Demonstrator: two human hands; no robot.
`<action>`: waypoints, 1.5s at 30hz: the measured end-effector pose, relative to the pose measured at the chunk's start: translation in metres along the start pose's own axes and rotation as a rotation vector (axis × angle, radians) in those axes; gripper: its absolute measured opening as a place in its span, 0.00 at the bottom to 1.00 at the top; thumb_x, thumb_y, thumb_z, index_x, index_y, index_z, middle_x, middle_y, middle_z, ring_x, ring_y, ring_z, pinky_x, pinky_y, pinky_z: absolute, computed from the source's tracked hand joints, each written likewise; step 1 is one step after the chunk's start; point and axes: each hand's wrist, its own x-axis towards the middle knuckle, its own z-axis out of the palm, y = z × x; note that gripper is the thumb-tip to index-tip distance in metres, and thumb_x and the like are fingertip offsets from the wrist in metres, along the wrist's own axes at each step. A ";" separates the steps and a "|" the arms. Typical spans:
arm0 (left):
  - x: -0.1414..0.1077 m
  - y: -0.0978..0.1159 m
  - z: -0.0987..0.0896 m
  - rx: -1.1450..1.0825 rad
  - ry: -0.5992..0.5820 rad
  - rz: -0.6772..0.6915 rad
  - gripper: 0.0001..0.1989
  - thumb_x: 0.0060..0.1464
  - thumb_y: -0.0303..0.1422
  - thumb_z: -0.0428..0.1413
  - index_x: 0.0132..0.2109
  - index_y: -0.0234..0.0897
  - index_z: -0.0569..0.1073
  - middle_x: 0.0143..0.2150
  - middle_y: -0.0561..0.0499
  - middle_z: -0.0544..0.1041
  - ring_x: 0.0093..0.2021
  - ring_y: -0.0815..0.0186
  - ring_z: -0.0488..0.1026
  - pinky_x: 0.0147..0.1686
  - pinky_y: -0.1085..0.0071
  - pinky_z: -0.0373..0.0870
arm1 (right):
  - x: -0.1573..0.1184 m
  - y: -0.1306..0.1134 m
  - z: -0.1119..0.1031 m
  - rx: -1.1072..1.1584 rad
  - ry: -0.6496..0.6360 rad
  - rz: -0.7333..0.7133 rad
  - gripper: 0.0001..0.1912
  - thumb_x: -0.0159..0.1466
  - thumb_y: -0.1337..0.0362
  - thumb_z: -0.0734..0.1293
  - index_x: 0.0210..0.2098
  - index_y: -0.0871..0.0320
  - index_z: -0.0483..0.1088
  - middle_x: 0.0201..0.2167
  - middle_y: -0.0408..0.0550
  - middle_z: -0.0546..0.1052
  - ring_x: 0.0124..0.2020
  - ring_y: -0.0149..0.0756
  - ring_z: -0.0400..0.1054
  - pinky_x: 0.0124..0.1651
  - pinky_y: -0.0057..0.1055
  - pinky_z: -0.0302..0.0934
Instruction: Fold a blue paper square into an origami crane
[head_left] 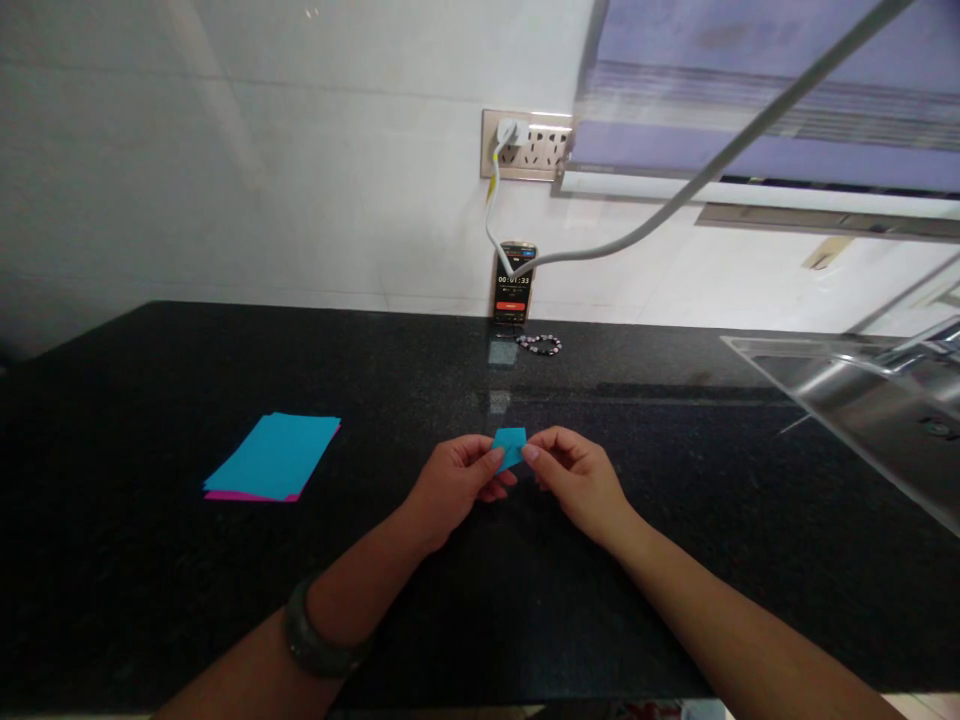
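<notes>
While the small folded blue paper (511, 445) sits just below the centre of the frame, the left hand (454, 485) pinches its left edge between thumb and fingers, and the right hand (585, 485) pinches its right edge the same way, thumb on top. No writing shows on the paper's visible face. Around the left forearm, at the lower left of centre, is a dark bangle (319, 635). Under both hands spreads a black countertop (420, 375). Left of centre on it lies a stack of blue sheets (274, 455), a magenta edge (251, 496) peeking out along its bottom and right. Above the hands, a phone (514, 290) leans upright against the white wall (337, 180), its screen reading "00:01:33" above a red button whose label is too small to read; a beaded strap (551, 346) rests at its foot. Higher up, a white plug (514, 130) fills part of a socket panel (551, 170). At the right edge is a steel sink (784, 372).
</notes>
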 end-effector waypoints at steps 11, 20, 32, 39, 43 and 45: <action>0.000 -0.002 0.002 -0.129 0.078 0.079 0.10 0.42 0.33 0.59 0.34 0.33 0.72 0.26 0.53 0.73 0.28 0.70 0.70 0.33 0.71 0.67 | -0.001 -0.003 0.001 0.044 -0.042 0.027 0.07 0.55 0.62 0.64 0.28 0.60 0.65 0.16 0.38 0.65 0.16 0.23 0.58 0.19 0.23 0.53; -0.002 -0.001 0.005 -0.167 0.101 0.115 0.10 0.39 0.30 0.61 0.32 0.33 0.70 0.25 0.54 0.73 0.26 0.72 0.70 0.30 0.73 0.68 | -0.002 -0.005 0.004 0.172 -0.064 0.063 0.10 0.51 0.61 0.68 0.28 0.60 0.66 0.14 0.37 0.67 0.15 0.23 0.59 0.18 0.22 0.55; -0.004 0.001 0.005 -0.171 0.100 0.161 0.08 0.38 0.27 0.61 0.29 0.33 0.70 0.24 0.55 0.73 0.25 0.72 0.69 0.29 0.74 0.66 | -0.002 -0.003 0.004 0.300 -0.047 0.068 0.07 0.48 0.67 0.69 0.27 0.60 0.69 0.14 0.37 0.68 0.14 0.22 0.59 0.17 0.22 0.55; -0.005 0.000 0.007 -0.145 0.147 0.161 0.06 0.37 0.26 0.61 0.25 0.33 0.71 0.21 0.56 0.71 0.23 0.74 0.67 0.26 0.77 0.64 | -0.002 0.003 0.005 0.383 -0.059 0.083 0.03 0.49 0.69 0.68 0.26 0.60 0.70 0.13 0.38 0.67 0.14 0.23 0.59 0.18 0.22 0.55; -0.004 0.000 0.005 -0.202 0.071 0.130 0.09 0.38 0.28 0.61 0.31 0.34 0.73 0.25 0.53 0.74 0.27 0.71 0.70 0.30 0.73 0.67 | -0.001 0.000 0.000 0.291 -0.042 -0.007 0.02 0.50 0.68 0.68 0.25 0.59 0.71 0.18 0.39 0.68 0.16 0.24 0.61 0.20 0.24 0.57; -0.004 0.001 0.004 -0.236 0.014 0.075 0.10 0.42 0.31 0.59 0.35 0.34 0.73 0.28 0.51 0.75 0.29 0.68 0.72 0.32 0.70 0.68 | -0.001 -0.001 -0.002 0.225 -0.027 -0.078 0.01 0.50 0.69 0.67 0.25 0.58 0.71 0.21 0.41 0.69 0.17 0.24 0.61 0.21 0.24 0.57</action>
